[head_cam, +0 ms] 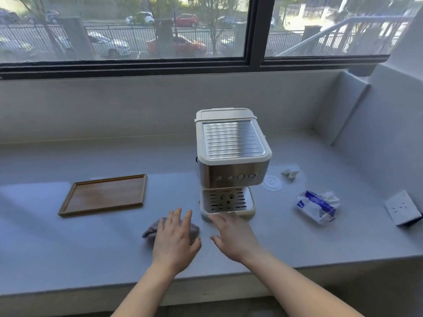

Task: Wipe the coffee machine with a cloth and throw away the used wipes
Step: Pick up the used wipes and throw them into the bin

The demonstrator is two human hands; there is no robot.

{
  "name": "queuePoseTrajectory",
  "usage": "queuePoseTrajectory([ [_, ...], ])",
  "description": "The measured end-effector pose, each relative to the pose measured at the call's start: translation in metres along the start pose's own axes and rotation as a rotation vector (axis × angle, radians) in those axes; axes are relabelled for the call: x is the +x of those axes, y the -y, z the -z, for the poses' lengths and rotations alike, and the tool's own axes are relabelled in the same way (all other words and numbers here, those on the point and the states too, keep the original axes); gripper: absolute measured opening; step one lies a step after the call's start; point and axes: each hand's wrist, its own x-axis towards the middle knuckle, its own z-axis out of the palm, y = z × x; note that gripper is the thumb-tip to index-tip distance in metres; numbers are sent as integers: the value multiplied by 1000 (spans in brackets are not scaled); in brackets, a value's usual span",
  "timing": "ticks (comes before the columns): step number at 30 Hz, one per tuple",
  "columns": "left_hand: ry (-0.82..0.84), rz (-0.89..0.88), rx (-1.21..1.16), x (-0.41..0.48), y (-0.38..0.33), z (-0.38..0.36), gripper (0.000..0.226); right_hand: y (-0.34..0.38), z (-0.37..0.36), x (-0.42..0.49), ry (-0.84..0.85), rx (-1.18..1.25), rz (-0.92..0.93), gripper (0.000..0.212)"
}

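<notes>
2 bare hands spread over a grey counter in front of a coffee machine.

The left hand [175, 236], fingers wide, lies flat over a crumpled purplish cloth [153, 229] at lower centre, hiding most of it; whether it presses down is unclear. The right hand [233, 234], also splayed and holding nothing, has its fingertips at the machine's drip tray [227, 203]. The coffee machine [231, 154] stands mid-frame. Right of it lie a small crumpled used wipe [290, 173] and a blue-and-white wipes pack [317, 207], its print unreadable. A wooden tray [104, 195] sits at left, a white socket box [402, 210] at the right edge.
</notes>
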Motion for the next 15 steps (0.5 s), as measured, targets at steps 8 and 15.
queuePoseTrajectory([
  [8,-18,-177,7,0,-69,-7,73,-51,24,-43,-14,-80,-146,45],
  [15,-26,-375,-44,16,-109,-3,67,-69,44,-69,-28,-88,-377,45],
])
